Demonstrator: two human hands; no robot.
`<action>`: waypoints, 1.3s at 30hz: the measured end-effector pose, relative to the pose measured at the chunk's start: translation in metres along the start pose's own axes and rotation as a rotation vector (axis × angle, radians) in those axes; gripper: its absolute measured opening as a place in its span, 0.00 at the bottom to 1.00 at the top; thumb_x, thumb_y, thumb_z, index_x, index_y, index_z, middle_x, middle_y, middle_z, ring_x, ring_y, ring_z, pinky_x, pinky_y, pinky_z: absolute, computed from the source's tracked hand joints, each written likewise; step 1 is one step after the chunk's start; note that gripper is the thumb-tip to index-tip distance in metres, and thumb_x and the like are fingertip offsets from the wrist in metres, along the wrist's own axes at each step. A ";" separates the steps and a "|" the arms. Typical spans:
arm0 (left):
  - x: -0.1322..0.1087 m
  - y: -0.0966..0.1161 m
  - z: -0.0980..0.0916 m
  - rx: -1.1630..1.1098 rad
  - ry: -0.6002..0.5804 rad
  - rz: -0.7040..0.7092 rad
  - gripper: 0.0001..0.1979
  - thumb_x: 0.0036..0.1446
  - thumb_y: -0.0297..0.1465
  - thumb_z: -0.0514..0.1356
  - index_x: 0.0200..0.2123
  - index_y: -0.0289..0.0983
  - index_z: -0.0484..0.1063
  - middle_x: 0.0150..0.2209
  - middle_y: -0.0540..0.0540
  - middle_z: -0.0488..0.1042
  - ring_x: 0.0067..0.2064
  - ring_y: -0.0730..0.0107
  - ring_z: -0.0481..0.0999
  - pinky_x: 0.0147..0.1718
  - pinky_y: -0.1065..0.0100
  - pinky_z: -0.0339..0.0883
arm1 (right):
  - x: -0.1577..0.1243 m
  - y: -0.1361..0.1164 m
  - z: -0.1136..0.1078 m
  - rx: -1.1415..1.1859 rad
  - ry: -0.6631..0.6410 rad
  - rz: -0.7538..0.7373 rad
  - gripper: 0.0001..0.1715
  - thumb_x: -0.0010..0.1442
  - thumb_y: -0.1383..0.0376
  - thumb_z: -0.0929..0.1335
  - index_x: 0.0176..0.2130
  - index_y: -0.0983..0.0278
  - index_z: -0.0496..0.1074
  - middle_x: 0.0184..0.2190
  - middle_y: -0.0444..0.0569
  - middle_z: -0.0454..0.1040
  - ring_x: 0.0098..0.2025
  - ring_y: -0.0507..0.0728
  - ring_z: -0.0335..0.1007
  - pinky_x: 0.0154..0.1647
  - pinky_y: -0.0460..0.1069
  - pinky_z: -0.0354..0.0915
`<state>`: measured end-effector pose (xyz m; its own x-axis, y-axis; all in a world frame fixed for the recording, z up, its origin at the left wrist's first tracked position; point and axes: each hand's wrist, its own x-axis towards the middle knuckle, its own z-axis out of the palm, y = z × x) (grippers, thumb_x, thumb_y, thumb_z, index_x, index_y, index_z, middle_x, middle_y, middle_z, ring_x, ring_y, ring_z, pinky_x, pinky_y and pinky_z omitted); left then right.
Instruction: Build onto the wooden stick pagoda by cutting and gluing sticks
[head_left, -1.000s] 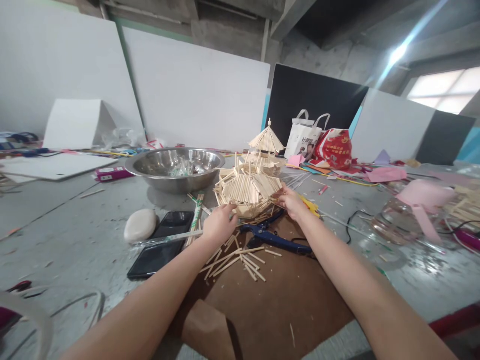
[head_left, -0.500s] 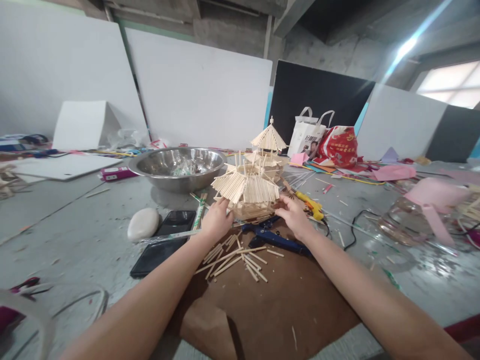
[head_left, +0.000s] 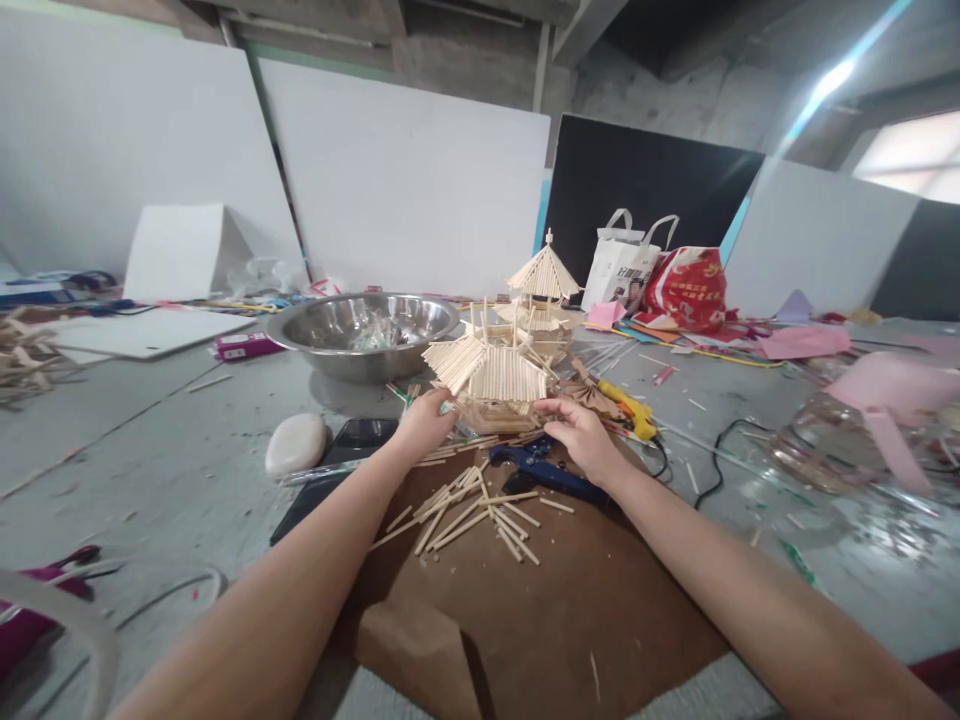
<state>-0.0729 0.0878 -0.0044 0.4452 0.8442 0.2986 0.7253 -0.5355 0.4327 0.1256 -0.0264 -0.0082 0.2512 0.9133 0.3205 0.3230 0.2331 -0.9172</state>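
A model pavilion (head_left: 508, 376) made of thin wooden sticks stands before me, its slatted roof sloping outward and several short posts rising from the top. My left hand (head_left: 426, 428) grips its left side low down, the fingertips partly hidden behind the edge. At the right lower edge, my right hand (head_left: 579, 436) pinches it between thumb and fingers. Just behind stands a stick tower with a pointed roof (head_left: 546, 273). Loose wooden sticks (head_left: 480, 515) lie scattered in front on a brown sheet (head_left: 555, 610). Blue cutting pliers (head_left: 547, 472) rest close below my right hand.
A wide metal basin (head_left: 360, 360) is at the back left. A white rounded case (head_left: 296, 446) and a dark phone (head_left: 364, 433) lie left. A yellow glue gun (head_left: 634, 412) with its black cord sits right. Bags (head_left: 686, 290), coloured paper and a clear jug (head_left: 814, 440) stand farther out.
The model pavilion has turned a little and shifted slightly left between my hands. Both hands keep hold of it. My view has swung slightly left.
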 end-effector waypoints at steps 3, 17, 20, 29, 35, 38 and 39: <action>-0.006 0.004 -0.002 0.001 -0.039 -0.044 0.17 0.45 0.32 0.50 0.40 0.36 0.68 0.41 0.45 0.71 0.42 0.66 0.69 0.41 0.69 0.59 | 0.010 0.009 -0.004 0.053 0.116 0.043 0.17 0.40 0.69 0.61 0.35 0.65 0.67 0.33 0.47 0.68 0.37 0.54 0.63 0.41 0.50 0.57; -0.018 0.020 0.006 -0.044 -0.040 0.001 0.18 0.47 0.34 0.49 0.40 0.35 0.69 0.39 0.44 0.72 0.40 0.65 0.70 0.39 0.69 0.60 | 0.020 0.016 0.004 0.132 -0.053 0.044 0.24 0.39 0.71 0.62 0.41 0.64 0.64 0.37 0.46 0.70 0.41 0.54 0.64 0.45 0.51 0.56; -0.019 0.021 0.006 -0.072 -0.031 -0.044 0.18 0.46 0.31 0.49 0.40 0.37 0.68 0.38 0.46 0.73 0.38 0.66 0.71 0.38 0.70 0.61 | 0.018 0.013 0.003 0.207 -0.102 0.046 0.25 0.39 0.71 0.62 0.41 0.63 0.64 0.37 0.46 0.71 0.41 0.54 0.64 0.45 0.51 0.56; -0.020 0.030 0.008 -0.034 -0.085 0.026 0.13 0.49 0.32 0.46 0.36 0.36 0.65 0.33 0.44 0.72 0.35 0.65 0.70 0.33 0.68 0.61 | 0.017 0.009 0.004 0.250 -0.101 0.045 0.23 0.39 0.71 0.62 0.39 0.64 0.66 0.37 0.45 0.71 0.41 0.54 0.65 0.46 0.51 0.55; -0.017 0.025 0.007 -0.073 -0.112 0.043 0.12 0.50 0.33 0.45 0.35 0.36 0.64 0.33 0.44 0.71 0.35 0.66 0.70 0.34 0.68 0.60 | 0.014 0.008 0.005 0.264 -0.086 0.038 0.22 0.40 0.71 0.62 0.39 0.64 0.65 0.38 0.46 0.72 0.41 0.54 0.65 0.48 0.51 0.55; -0.013 0.024 0.007 -0.094 -0.136 0.047 0.13 0.51 0.33 0.46 0.37 0.36 0.63 0.34 0.45 0.71 0.37 0.67 0.70 0.36 0.68 0.60 | 0.013 0.008 0.006 0.263 -0.093 0.034 0.22 0.40 0.70 0.63 0.39 0.63 0.66 0.39 0.46 0.71 0.43 0.55 0.65 0.48 0.52 0.55; -0.011 0.025 0.007 -0.104 -0.139 0.047 0.13 0.50 0.32 0.46 0.38 0.36 0.63 0.34 0.45 0.71 0.38 0.67 0.69 0.37 0.69 0.60 | 0.013 0.009 0.006 0.264 -0.088 0.032 0.22 0.40 0.70 0.63 0.39 0.63 0.66 0.39 0.46 0.71 0.43 0.55 0.65 0.48 0.52 0.55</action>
<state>-0.0561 0.0657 -0.0031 0.5506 0.8097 0.2031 0.6472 -0.5677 0.5087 0.1261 -0.0102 -0.0132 0.1738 0.9444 0.2792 0.0643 0.2720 -0.9601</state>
